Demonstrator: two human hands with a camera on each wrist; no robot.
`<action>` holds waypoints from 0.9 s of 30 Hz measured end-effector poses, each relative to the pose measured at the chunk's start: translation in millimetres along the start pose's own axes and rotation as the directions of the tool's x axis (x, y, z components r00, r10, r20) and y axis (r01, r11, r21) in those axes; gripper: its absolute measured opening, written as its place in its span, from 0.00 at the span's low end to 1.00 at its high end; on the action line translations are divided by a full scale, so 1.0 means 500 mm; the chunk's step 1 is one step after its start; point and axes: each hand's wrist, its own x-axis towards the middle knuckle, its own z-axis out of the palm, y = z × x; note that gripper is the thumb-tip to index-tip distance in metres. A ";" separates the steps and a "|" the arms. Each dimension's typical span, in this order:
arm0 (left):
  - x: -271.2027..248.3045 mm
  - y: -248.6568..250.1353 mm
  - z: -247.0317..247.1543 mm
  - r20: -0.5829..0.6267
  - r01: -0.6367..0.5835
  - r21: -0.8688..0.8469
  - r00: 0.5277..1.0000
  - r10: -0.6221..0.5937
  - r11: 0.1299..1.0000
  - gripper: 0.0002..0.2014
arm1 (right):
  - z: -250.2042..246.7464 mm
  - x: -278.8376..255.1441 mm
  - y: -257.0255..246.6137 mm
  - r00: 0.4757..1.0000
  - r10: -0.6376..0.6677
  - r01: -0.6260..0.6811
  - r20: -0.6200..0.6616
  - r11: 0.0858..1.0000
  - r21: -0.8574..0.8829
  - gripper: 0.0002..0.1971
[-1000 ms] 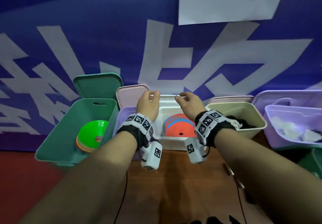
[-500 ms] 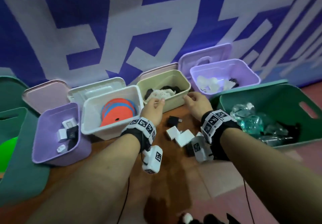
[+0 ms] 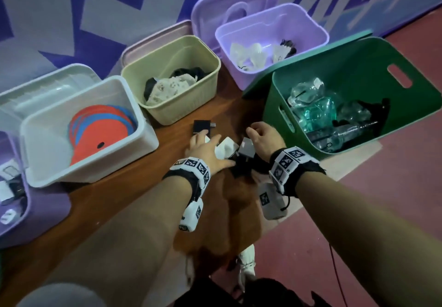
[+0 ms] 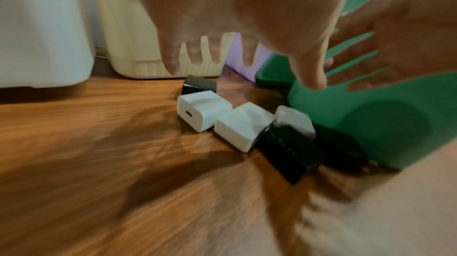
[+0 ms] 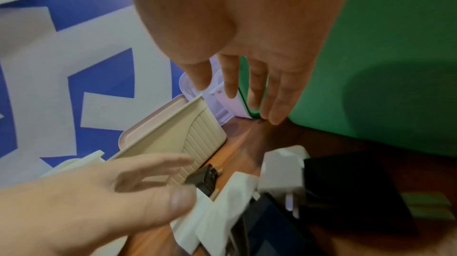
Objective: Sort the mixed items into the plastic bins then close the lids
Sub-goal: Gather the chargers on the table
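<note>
Mostly sorted already, judging from the bins: flat red and blue discs lying in the white bin at 9 o'clock, cloth items in the beige bin at 11 o'clock, shuttlecocks in the lilac bin at 1 o'clock, crushed clear bottles in the green bin at 3 o'clock. Still left on the wooden floor, in the middle between beige and green bins: a small heap of charger plugs, three white ones and some black ones, touching each other, with one more black plug just beside the heap at 12 o'clock. Above this heap, the left hand with fingers spread and straight, gripping nothing; opposite, the right hand also with straight, spread fingers, nothing taken. Probably about to scoop the plugs from two sides. At 8 o'clock, partly in view, a purple bin with similar plugs inside, likely the place for them. No lid closed so far: the lids standing or lying behind the bins. So remaining, by this estimate: the plugs, then all lids.
</note>
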 end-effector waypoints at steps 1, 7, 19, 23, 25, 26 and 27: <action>0.003 -0.003 0.008 0.034 -0.030 0.060 0.999 0.028 0.998 0.46 | 0.009 0.002 0.008 1.000 0.013 -0.013 0.011 1.000 -0.004 0.19; 0.035 -0.013 0.044 0.141 -0.170 0.195 0.979 0.144 0.966 0.48 | 0.035 0.005 0.048 0.989 0.078 -0.065 0.123 0.992 -0.108 0.26; 0.028 -0.088 0.062 0.073 -0.122 0.205 0.991 0.109 0.971 0.32 | 0.097 0.017 0.064 0.927 0.123 0.091 0.355 0.843 -0.530 0.50; 0.028 -0.116 0.057 -0.010 -0.050 0.196 0.999 0.053 0.979 0.28 | 0.110 0.030 0.066 0.926 0.080 0.149 0.370 0.823 -0.549 0.51; 0.024 -0.123 0.058 -0.041 -0.021 0.183 0.999 0.029 0.983 0.27 | 0.112 0.038 0.064 0.923 0.056 0.174 0.381 0.821 -0.544 0.51; 0.022 -0.125 0.059 -0.058 -0.012 0.176 0.998 0.023 0.984 0.26 | 0.114 0.041 0.063 0.923 0.042 0.190 0.384 0.817 -0.544 0.51; 0.021 -0.126 0.059 -0.081 -0.006 0.170 0.997 0.020 0.985 0.25 | 0.114 0.044 0.061 0.924 0.025 0.204 0.381 0.812 -0.547 0.50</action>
